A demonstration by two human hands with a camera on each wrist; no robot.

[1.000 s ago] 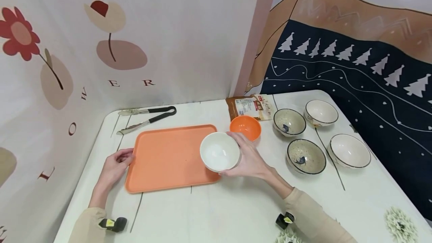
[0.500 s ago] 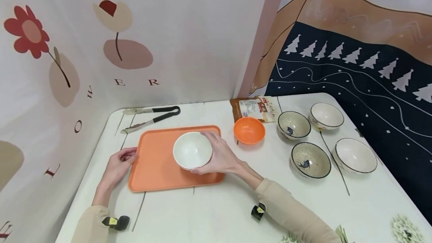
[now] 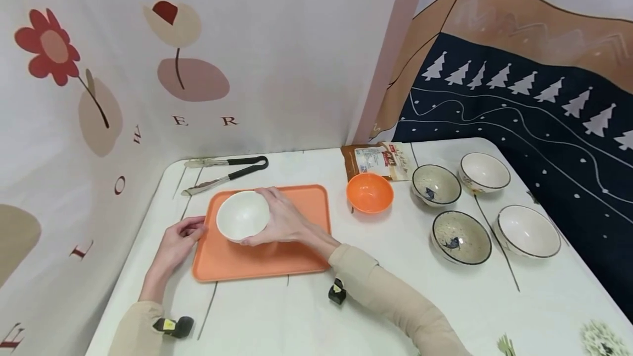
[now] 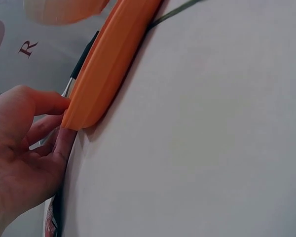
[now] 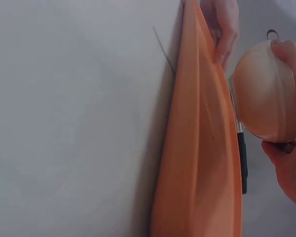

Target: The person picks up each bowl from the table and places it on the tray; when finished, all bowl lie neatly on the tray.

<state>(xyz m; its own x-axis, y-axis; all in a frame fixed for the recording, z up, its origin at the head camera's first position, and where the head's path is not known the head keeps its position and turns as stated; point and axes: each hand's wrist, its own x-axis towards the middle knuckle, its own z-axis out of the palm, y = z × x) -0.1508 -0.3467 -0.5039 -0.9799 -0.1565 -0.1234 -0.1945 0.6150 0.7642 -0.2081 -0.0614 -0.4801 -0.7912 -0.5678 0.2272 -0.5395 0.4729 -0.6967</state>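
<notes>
My right hand (image 3: 283,217) grips a white bowl (image 3: 242,216) by its side, thumb at the near side and fingers at the far side. In the right wrist view the bowl (image 5: 264,94) hangs upright above the orange tray (image 5: 207,148), with a gap under it. On the table, the rectangular tray (image 3: 277,260) lies flat beneath the bowl's left-hand position. At its left edge my left hand (image 3: 180,242) pinches the rim. The left wrist view shows the thumb and fingers of that hand (image 4: 32,133) at the tray's corner (image 4: 96,94).
Metal tongs (image 3: 242,169) with black handles lie behind the tray. Right of it stands an orange bowl (image 3: 370,194), before a brown-and-white food packet (image 3: 378,161). Further right are two speckled grey bowls (image 3: 462,238) and two cream bowls (image 3: 528,231). Printed cloth walls (image 3: 287,70) border the table.
My right hand has carried the white bowl leftward, from the tray's right edge to over its left part. The left hand has stayed at the tray's left rim.
</notes>
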